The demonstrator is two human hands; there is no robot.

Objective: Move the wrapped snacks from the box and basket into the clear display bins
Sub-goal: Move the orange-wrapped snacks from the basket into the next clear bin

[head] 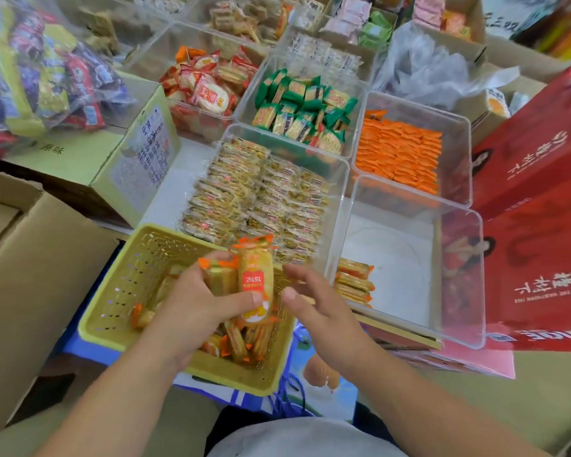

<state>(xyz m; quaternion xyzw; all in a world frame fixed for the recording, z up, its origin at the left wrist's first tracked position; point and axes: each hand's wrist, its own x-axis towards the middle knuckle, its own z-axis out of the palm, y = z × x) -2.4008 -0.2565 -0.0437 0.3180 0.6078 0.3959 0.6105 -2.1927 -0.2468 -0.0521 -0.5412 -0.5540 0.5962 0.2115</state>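
My left hand (195, 301) grips a bundle of orange-and-yellow wrapped snacks (254, 282) above the yellow perforated basket (112, 305). More of the same snacks (241, 341) lie in the basket's bottom. My right hand (317, 305) hovers just right of the bundle with fingers relaxed, holding nothing. To the right stands a clear display bin (459, 278) with a few of these snacks (355, 282) stacked at its near left corner. A brown cardboard box (30, 275) sits at the left.
Clear bins behind hold yellow crackers (261, 196), orange packets (399, 156), green packets (304, 110) and red rice crackers (208, 87). Red gift boxes (538, 209) stand at the right. A yellowish carton (112, 159) and a bagged snack pile (40, 77) stand at the left.
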